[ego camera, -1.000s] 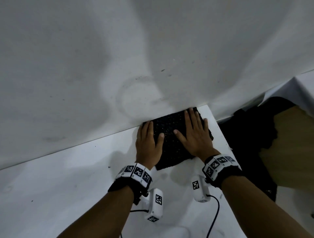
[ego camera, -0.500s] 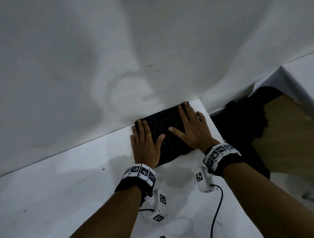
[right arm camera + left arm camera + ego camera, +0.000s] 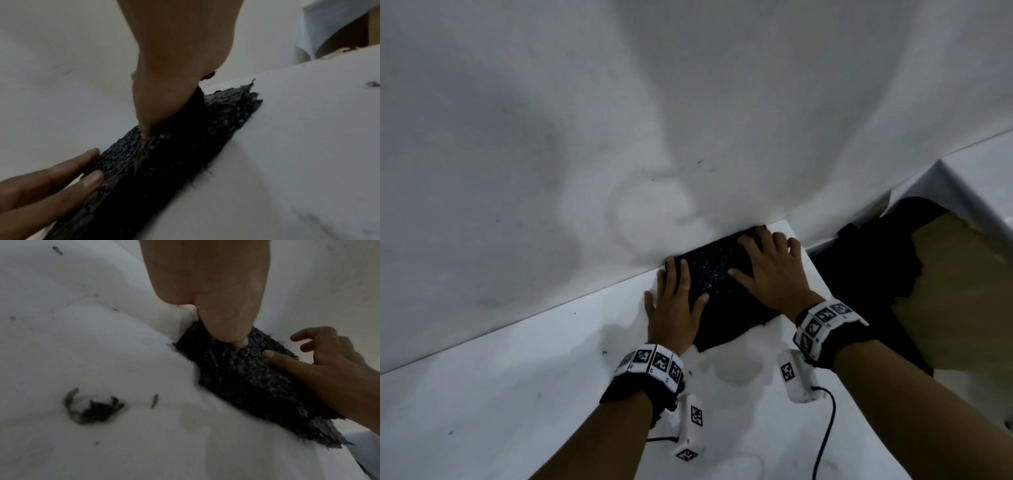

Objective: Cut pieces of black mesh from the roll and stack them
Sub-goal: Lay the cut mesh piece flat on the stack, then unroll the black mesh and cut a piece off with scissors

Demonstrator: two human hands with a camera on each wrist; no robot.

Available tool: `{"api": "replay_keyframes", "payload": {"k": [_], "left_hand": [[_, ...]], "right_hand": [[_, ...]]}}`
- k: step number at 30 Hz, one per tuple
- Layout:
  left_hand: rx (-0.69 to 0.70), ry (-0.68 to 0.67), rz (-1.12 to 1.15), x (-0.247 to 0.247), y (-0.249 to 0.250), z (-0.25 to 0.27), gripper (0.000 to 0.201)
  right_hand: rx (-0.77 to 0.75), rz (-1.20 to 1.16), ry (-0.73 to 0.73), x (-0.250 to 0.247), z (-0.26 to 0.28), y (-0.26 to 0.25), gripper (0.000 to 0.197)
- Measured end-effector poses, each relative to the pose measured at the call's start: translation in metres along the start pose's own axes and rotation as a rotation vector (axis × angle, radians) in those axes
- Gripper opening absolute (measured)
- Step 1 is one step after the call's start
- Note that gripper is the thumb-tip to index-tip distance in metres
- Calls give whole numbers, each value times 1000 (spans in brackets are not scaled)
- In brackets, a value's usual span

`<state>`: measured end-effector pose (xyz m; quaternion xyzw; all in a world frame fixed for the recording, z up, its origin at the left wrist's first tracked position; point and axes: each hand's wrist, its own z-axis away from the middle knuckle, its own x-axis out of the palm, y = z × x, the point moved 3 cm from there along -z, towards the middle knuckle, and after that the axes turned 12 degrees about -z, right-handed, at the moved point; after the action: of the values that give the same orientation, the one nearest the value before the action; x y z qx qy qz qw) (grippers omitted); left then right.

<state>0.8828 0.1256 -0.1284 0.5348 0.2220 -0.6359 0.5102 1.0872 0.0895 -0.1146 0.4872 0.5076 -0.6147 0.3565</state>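
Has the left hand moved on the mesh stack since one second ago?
Yes, slightly. The left hand now lies further off the left edge of the mesh stack, with its outer fingers on the white table.

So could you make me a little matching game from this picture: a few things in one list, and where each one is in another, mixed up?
Things:
1. left hand
2. right hand
3. black mesh pile
4. cardboard

Places:
a. off the table's right side
b. flat on the pile's right part
c. at the table's far edge, against the white wall
d. on the pile's left edge

Pairs: 1-d, 2-b, 3-c, 4-a
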Motion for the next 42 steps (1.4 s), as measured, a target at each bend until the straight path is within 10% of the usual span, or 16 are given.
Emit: {"api": "replay_keyframes", "payload": {"k": [9,19,31,42], "left_hand": [[61,-259,-106,-18,-6,-6,80],[138,-113,182,-81,-20,47,80],[41,-60,416,-149,-107,236,45],[-336,162,625,-142,-310,452,39]], "right_hand": [[48,-13,-121,0,14,-7,60],[314,-271,-218,-58,38,-64,48],[164,-711,-113,-108,166,-209,29],[-200,-667,-559,-53,251,-439,15]]}}
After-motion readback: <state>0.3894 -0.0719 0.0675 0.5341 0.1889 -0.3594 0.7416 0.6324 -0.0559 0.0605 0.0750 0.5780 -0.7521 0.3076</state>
